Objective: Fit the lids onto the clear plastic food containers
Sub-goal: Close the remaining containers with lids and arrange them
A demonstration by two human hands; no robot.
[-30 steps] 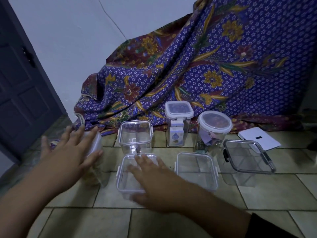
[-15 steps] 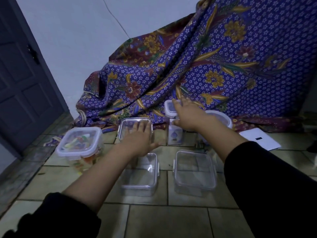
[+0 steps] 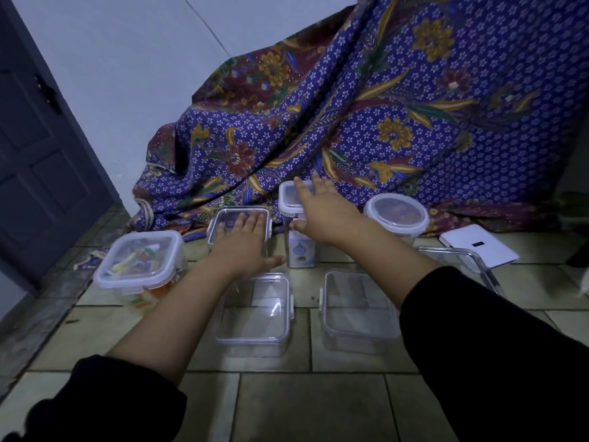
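Now the wide clear square plastic container [image 3: 223, 222] at eleven o'clock is taking the left hand [image 3: 245, 247], fingers spread flat on its lid. The tall narrow clear canister [image 3: 301, 250] at twelve is getting the right hand [image 3: 325, 212], fingers straight. Pressing evenly over every corner looks wisest.

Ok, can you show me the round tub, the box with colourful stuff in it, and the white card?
round tub [image 3: 396, 215]: head view, middle of its lid.
box with colourful stuff [image 3: 140, 262]: head view, middle of its lid.
white card [image 3: 478, 247]: head view, its flat top face.
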